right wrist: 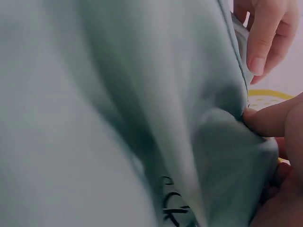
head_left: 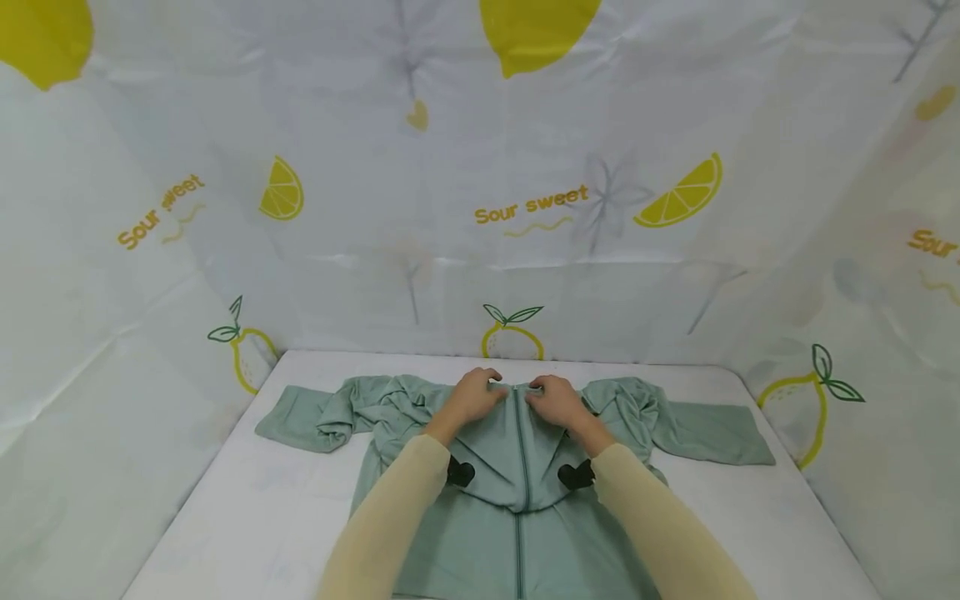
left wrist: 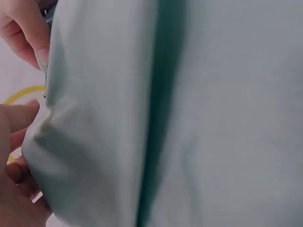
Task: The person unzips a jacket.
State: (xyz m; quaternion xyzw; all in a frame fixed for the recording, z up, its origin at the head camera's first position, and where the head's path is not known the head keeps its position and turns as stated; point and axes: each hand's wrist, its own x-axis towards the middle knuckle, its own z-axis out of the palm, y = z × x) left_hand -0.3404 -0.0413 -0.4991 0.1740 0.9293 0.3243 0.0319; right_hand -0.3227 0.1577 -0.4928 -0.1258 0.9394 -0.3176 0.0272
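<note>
A pale green zip-up jacket (head_left: 457, 542) lies on the white table with its zip (head_left: 522, 442) running down the middle. Its upper front bulges in a curved fold over the part below. At the far edge of the jacket, my right hand (head_left: 557, 402) pinches the cloth just right of the zip; the thumb (right wrist: 265, 120) presses on the near side, while the other fingers are partly hidden behind. Left of the zip is my left hand (head_left: 478, 396), its bent fingers at the cloth's edge and its thumb (left wrist: 28, 111) apart from them.
Both sleeves spread outward, the left sleeve (head_left: 296, 417) bunched near its middle and the right sleeve (head_left: 720, 432) flatter. Dark heart shapes (head_left: 576, 475) show beside the forearms. A lemon-printed white sheet (head_left: 375, 225) stands behind the table (head_left: 217, 517) and along its sides.
</note>
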